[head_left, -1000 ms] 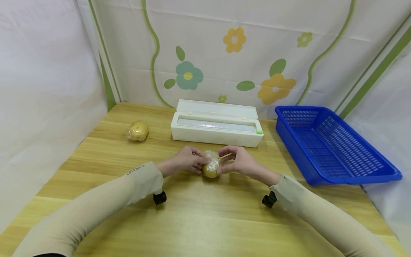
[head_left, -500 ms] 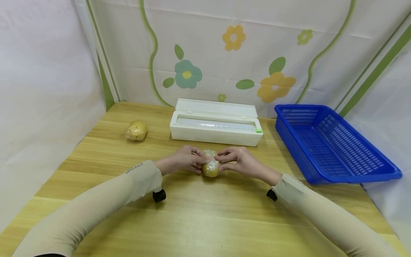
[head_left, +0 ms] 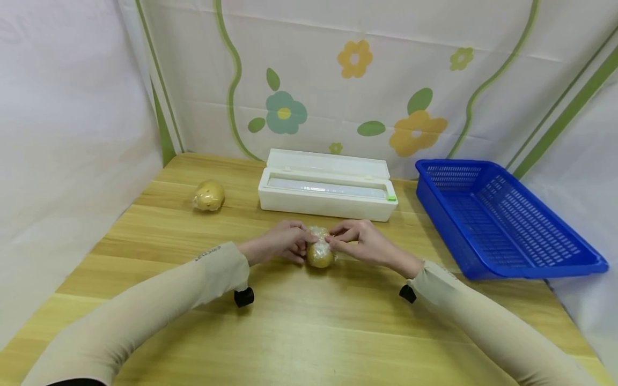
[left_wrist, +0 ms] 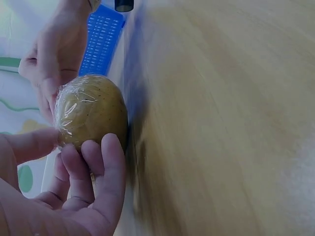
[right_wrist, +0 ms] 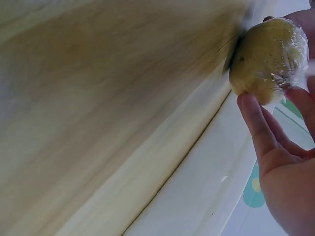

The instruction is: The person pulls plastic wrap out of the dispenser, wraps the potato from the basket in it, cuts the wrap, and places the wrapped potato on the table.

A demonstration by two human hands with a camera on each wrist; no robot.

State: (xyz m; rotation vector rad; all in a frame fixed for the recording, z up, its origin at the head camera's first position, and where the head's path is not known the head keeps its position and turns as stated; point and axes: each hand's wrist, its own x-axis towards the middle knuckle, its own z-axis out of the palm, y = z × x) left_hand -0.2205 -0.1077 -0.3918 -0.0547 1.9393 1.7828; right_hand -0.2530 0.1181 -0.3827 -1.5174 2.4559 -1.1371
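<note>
A potato (head_left: 319,256) wrapped in clear cling film (head_left: 320,236) rests on the table between both hands. My left hand (head_left: 285,242) holds its left side, thumb on top and the other fingertips along the lower side, plain in the left wrist view. On the other side, my right hand (head_left: 362,241) has thumb and forefinger together at the film on top of the potato. In the right wrist view, another fingertip of that hand touches the potato (right_wrist: 261,61) low down. A second wrapped potato (head_left: 210,195) lies at the back left, out of reach of both hands.
Behind the hands stands a long white box (head_left: 328,203), lid raised, with a clear or pale roll inside and a green tab at its right end. A blue perforated basket (head_left: 449,236) sits at the right. A flowered cloth (head_left: 309,64) hangs behind the wooden table (head_left: 289,332).
My right thumb has moved up from the potato's lower right side to the film on top, meeting the forefinger. My left hand keeps its hold. The potato stays in about the same place.
</note>
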